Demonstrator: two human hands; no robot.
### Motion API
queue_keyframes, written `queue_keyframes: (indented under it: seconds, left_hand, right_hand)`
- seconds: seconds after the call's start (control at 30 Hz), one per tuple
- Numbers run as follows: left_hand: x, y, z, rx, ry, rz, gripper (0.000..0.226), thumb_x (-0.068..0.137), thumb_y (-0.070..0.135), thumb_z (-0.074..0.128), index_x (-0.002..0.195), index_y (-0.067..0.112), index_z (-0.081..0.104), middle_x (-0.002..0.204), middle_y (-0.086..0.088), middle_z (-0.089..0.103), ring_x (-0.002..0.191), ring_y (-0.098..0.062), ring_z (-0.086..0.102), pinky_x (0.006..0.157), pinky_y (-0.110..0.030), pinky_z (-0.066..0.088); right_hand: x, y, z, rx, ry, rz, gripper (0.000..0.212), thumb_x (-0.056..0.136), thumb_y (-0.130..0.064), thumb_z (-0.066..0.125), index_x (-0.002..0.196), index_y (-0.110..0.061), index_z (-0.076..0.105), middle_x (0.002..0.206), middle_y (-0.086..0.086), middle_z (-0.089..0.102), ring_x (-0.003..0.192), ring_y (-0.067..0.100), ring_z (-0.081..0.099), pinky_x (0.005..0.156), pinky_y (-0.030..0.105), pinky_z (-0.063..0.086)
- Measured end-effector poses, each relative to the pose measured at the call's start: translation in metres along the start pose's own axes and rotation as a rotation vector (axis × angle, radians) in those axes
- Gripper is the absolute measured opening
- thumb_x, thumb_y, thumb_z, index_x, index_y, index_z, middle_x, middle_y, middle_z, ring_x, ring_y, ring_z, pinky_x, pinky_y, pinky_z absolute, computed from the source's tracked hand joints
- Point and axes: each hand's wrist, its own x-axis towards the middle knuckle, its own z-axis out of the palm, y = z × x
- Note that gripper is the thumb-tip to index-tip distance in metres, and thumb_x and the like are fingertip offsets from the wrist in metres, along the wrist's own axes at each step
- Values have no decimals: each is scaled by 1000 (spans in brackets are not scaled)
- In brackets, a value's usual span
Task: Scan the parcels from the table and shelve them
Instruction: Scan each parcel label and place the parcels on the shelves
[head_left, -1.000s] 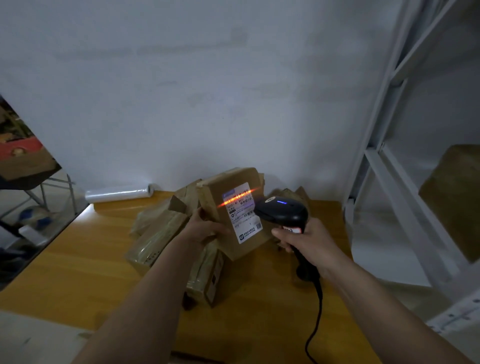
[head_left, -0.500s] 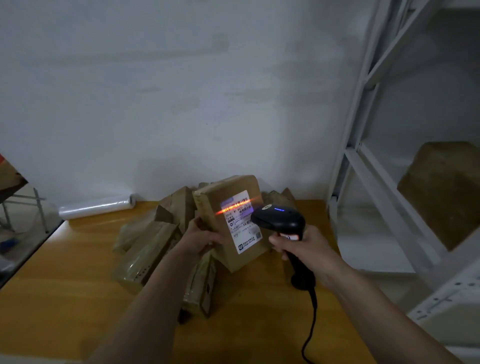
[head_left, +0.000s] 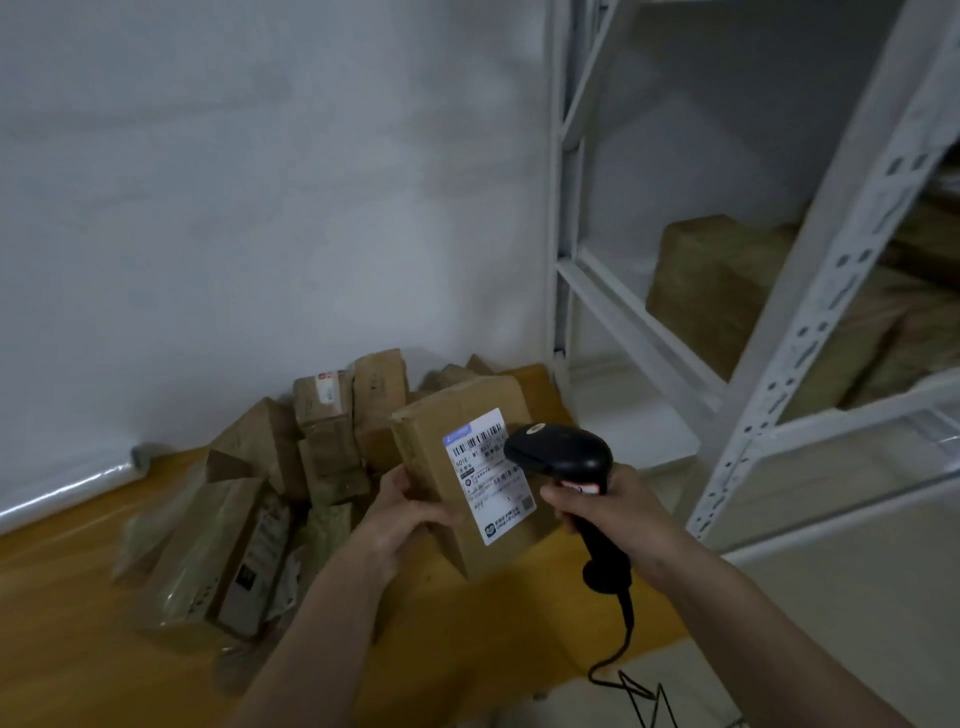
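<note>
Above the yellow wooden table (head_left: 78, 613), left hand (head_left: 410, 512) gripping a brown cardboard parcel (head_left: 462, 467) (white shipping label (head_left: 491, 475) facing up), right hand (head_left: 613, 512) clutching a black corded handheld scanner (head_left: 563, 457) just beside it; heaped brown parcels (head_left: 291, 467) lying behind, white metal shelving (head_left: 769, 364) standing rightward.

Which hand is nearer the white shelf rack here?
Right. The right hand, gripping the scanner, is beside the white shelf rack; the left hand, holding the parcel, is farther from it, over the table.
</note>
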Motion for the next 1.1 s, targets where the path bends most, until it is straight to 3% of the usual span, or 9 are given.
queue_keyframes:
  seconds: [0.13,0.27,0.37,0.47,0.6,0.73,0.87,0.97,1.1]
  left_hand:
    - [-22,-15,39,43,-101,-14,121,30,5,95,138,20,42,124,-2,65,114,-23,60,95,-46,52]
    - [-55,-32,100,73,-158,-16,102,50,-11,86,132,23,35,126,-1,57,117,-23,54,101,-49,47]
    - [-81,-48,145,129,-214,-21,100,54,-13,83,132,24,33,124,1,54,116,-24,52,103,-51,45]
    - [-102,-59,182,153,-237,-10,106,51,-11,85,138,20,32,125,0,53,118,-26,52,102,-52,45]
    - [-128,-62,229,187,-286,24,126,31,10,92,141,24,32,132,3,52,121,-24,51,103,-52,44]
    - [-150,-60,281,208,-333,56,122,27,13,93,133,33,36,131,5,53,119,-26,53,99,-57,45]
    - [-167,-53,333,149,-353,48,113,45,-2,90,135,38,34,126,-8,59,116,-31,54,97,-62,43]
    - [-173,-44,364,122,-404,44,116,42,4,93,136,39,35,127,-10,59,120,-33,51,100,-66,39]
    - [-172,-29,415,125,-434,79,97,61,2,84,137,39,36,123,-10,62,110,-30,57,94,-62,45]
  right_hand:
    - [-36,9,-34,34,47,4,8,84,-12,72,78,-8,68,64,5,65,56,13,58,61,21,49]
    - [-86,24,-81,66,126,10,12,84,-13,72,73,-12,68,60,5,63,54,12,58,60,21,49]
    - [-123,38,-118,120,204,22,7,83,-12,73,78,-10,70,63,3,65,60,15,60,68,29,52]
    - [-157,50,-151,185,272,11,6,83,-9,72,86,-6,70,66,4,65,61,17,59,63,27,52]
    - [-196,64,-189,236,329,3,9,81,-10,74,88,-6,70,66,5,66,61,18,60,66,30,51]
    - [-230,74,-226,303,418,-24,10,81,-10,75,86,-3,70,69,10,65,64,21,60,71,35,52]
    - [-258,77,-265,353,510,-80,12,81,-6,73,90,-1,70,70,11,64,64,22,59,69,34,53]
    - [-269,75,-289,397,565,-119,16,79,-2,74,95,0,68,74,13,64,67,24,60,74,40,54]
    - [-274,70,-325,436,638,-171,15,78,1,73,92,-1,68,73,13,62,67,24,59,72,38,53]
